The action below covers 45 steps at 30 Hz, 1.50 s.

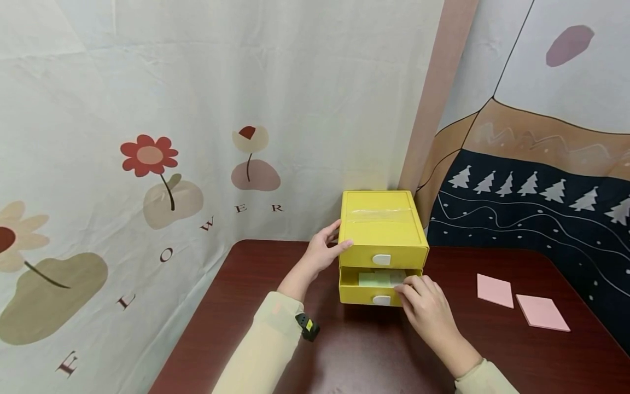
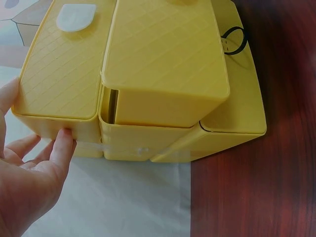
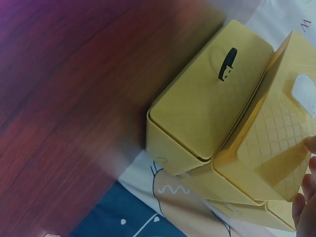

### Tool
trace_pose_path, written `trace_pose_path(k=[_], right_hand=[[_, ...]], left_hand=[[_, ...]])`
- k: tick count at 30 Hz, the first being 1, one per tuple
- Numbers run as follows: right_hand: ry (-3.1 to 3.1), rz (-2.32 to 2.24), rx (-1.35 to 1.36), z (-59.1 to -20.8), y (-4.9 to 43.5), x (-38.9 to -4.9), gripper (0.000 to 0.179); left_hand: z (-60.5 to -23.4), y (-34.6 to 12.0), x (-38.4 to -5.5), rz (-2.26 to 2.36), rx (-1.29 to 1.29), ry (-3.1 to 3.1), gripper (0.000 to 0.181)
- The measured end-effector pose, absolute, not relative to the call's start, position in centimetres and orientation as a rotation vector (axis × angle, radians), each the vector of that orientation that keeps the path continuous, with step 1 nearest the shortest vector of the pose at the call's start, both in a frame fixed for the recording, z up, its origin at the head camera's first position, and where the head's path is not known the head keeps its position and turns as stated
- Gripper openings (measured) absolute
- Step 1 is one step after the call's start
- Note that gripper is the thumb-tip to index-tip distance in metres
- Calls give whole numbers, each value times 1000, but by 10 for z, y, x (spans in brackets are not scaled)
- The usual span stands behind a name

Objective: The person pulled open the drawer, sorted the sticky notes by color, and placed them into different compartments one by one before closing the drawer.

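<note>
A yellow drawer cabinet (image 1: 379,221) stands on the table with its middle drawer (image 1: 361,294) pulled out. Pale green sticky notes (image 1: 374,279) and a greyish note (image 1: 396,277) lie inside that drawer. My left hand (image 1: 322,251) rests against the cabinet's left side by the top drawer (image 2: 64,64), fingers fairly straight and thumb toward its upper front corner. At the right end of the pulled-out drawer, my right hand (image 1: 428,306) grips the front's upper edge with curled fingers. The right wrist view shows only a few of its fingertips at the frame edge.
Two pink sticky-note pads (image 1: 494,290) (image 1: 542,313) lie on the dark red table (image 1: 354,355) to the right. The bottom drawer (image 3: 197,108) is closed and carries a black loop (image 3: 228,63). Printed curtains (image 1: 315,98) hang behind the cabinet.
</note>
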State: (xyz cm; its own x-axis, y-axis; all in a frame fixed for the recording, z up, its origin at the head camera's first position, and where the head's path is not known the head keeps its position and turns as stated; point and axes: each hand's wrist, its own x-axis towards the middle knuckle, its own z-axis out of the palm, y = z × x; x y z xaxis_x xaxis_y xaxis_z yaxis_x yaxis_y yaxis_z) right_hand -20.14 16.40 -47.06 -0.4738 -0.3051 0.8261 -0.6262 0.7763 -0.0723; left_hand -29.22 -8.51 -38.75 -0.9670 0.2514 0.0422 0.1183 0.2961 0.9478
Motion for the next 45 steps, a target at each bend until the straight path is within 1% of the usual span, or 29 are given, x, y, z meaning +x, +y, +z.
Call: trace_pose_path(k=[2, 3, 11, 15, 25, 37, 45], right_hand=[[-2110, 461, 687, -471, 165, -202, 10], [-2119, 460, 685, -471, 165, -203, 9], [-2161, 459, 659, -471, 164, -208, 4], [-2188, 449, 646, -470, 164, -210, 12], [-2180, 442, 626, -470, 163, -218, 13], [-2209, 432, 591, -467, 162, -222, 9], [-2175, 434, 575, -468, 160, -228, 10]], left_hand=[[-388, -85, -293, 1761, 348, 2435, 72], [-388, -85, -293, 1758, 348, 2438, 73], [-387, -86, -294, 1771, 373, 2398, 74], [-387, -86, -293, 1780, 383, 2386, 75], [-389, -86, -294, 1782, 369, 2422, 72], [-385, -86, -291, 1782, 369, 2415, 71], [-389, -85, -293, 1787, 369, 2426, 71]])
